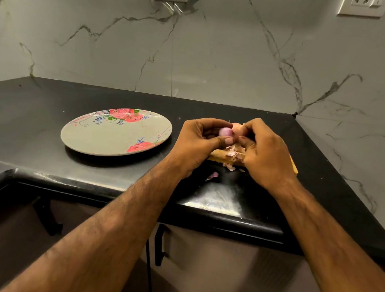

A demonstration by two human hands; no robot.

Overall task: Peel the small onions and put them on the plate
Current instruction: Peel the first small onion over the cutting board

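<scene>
The left hand curls around a small purple onion, pinching it between thumb and fingertips. At three o'clock of the onion, the right hand, fingers bent, pinches a pale piece touching it; skin or flesh, I cannot tell. Peels lie at six o'clock on a wooden board. The flowered plate sits at nine o'clock on the black counter.

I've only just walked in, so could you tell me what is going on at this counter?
A person is peeling a small onion over a wooden board. The left hand pinches it while the right hand pulls at its skin. Peel scraps lie on the board and on the black counter. The floral plate to the left holds no onions yet.
</scene>
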